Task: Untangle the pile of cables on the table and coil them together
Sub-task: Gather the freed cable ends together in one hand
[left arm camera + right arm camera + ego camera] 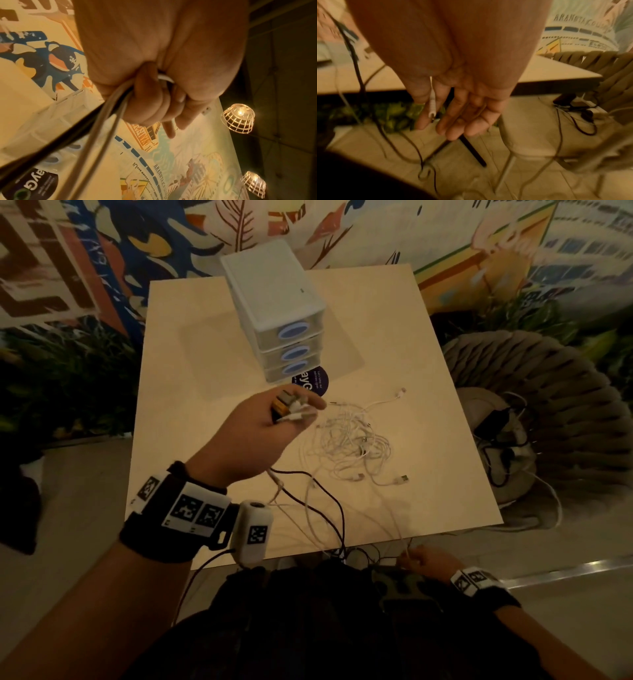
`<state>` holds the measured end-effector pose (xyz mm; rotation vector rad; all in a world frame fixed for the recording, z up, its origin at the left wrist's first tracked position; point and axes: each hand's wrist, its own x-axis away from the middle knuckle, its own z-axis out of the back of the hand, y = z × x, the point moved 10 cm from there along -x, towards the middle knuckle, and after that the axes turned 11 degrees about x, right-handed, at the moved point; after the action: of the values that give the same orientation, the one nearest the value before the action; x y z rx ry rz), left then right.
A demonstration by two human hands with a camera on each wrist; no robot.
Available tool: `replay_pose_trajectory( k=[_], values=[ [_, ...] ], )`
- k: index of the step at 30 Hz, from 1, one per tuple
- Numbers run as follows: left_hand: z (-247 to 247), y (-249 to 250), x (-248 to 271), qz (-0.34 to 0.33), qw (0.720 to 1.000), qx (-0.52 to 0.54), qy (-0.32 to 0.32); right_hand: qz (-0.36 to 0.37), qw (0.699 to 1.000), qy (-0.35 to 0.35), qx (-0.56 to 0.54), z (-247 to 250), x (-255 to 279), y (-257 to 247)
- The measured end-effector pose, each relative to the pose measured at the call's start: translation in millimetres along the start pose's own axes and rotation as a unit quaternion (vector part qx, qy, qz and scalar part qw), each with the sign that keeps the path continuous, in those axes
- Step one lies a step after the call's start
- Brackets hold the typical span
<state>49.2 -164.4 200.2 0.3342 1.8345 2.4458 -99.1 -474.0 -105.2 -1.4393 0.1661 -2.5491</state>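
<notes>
Left hand (260, 433) gripped a bundle of cables (109, 108); right hand (453, 102) pinched a white plug (431, 106) at 6 o'clock of the pile (352, 440).

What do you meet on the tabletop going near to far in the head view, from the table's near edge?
Right hand at the near edge → left hand gripping cable ends → tangled white cables → round dark sticker → white drawer unit.
</notes>
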Motion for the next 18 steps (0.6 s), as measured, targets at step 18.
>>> replay_pose_trajectory(
  k=[18],
  values=[
    [-28.0,75.4,1.9,-0.132,0.965,0.214,-0.073,0.363,0.867,0.266,-0.217,288.7,138.6,-231.2]
  ],
)
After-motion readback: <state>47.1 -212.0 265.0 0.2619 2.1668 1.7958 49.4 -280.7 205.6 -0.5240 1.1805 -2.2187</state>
